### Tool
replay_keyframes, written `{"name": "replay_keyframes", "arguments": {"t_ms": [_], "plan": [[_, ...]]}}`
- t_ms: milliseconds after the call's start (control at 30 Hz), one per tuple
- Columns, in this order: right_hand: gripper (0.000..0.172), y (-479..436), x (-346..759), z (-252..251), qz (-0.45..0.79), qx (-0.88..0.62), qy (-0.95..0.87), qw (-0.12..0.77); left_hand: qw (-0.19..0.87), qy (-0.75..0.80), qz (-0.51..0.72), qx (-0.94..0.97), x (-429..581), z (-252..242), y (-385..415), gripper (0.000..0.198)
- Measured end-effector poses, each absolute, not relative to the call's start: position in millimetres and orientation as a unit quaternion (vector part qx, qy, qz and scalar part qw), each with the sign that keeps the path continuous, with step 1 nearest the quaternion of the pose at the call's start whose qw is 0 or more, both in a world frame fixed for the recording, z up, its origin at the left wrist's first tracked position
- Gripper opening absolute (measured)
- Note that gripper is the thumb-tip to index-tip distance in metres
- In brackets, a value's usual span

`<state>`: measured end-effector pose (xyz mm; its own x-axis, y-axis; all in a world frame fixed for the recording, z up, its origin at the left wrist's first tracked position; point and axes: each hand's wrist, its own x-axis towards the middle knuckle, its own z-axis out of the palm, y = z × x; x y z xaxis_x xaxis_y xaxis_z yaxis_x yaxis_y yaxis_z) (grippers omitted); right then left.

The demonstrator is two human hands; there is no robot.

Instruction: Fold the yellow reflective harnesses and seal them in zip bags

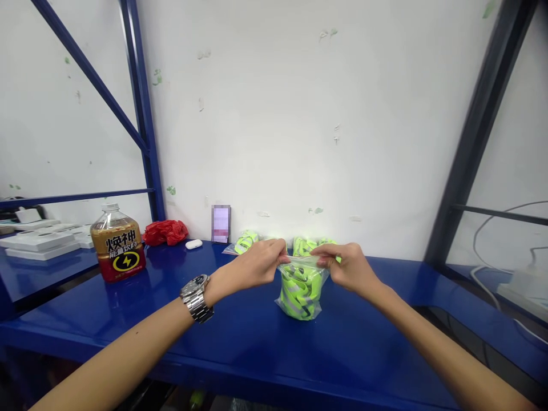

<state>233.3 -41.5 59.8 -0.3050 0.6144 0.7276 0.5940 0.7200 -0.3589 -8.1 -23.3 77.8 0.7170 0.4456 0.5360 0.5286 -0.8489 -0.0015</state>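
Note:
A clear plastic bag (301,291) packed with folded neon-yellow material with grey stripes hangs upright just above or on the blue table (240,337). My left hand (261,262), with a metal watch on its wrist, pinches the left end of the bag's top edge. The right end of that edge is between the thumb and fingers of my right hand (345,265). Behind my hands, more bags of neon-yellow material (246,242) lie by the wall, partly hidden.
Along the back are a propped phone (221,224), a white case (194,244) and a red plastic bag (166,232). A large drink bottle (118,244) stands at left. A black flat object (462,337) and white cables (483,274) are at right.

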Motion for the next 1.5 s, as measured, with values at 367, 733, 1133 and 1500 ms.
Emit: {"name": "replay_keyframes", "arguments": {"t_ms": [367,733,1133,1500], "plan": [[0.052,-78,226,99,-0.060,-0.399,-0.886,0.228,0.133,-0.187,-0.277,-0.933,-3,81,-47,0.028],[0.039,-73,286,82,0.049,-0.417,-0.870,0.259,0.104,-0.343,-0.280,-0.891,-54,47,9,0.031],[0.057,40,375,-25,-0.084,-0.622,-0.736,0.253,0.273,-0.511,-0.118,-0.807,-110,-5,81,0.029],[0.043,9,367,-16,-0.130,-0.602,-0.707,0.347,0.090,-0.543,-0.190,-0.813,-126,19,81,0.020]]}}
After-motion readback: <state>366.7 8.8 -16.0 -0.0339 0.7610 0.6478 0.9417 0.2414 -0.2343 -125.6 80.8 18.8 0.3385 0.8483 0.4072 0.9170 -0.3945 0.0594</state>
